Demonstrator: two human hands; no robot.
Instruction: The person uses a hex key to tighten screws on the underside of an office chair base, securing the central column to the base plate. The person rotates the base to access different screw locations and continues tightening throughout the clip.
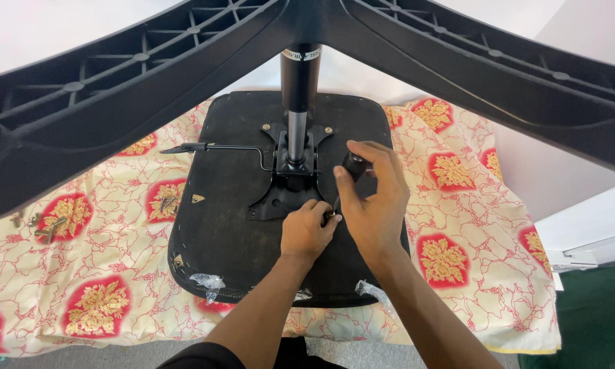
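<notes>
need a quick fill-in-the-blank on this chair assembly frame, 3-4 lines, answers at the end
1. The right hand grips a ____ by its black handle.
2. The left hand steadies the tool's ____ at the metal mounting plate.
3. The upturned chair seat lies on a ____ cloth.
4. The lever sticks out to the picture's ____.

Answers: screwdriver; tip; floral; left

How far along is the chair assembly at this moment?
Done: the black mounting plate with gas cylinder sits on the upturned seat. In hand: the right hand works a screwdriver at the plate's corner, left hand steadying the tip. Left: loose bolts lie on the cloth.
</notes>
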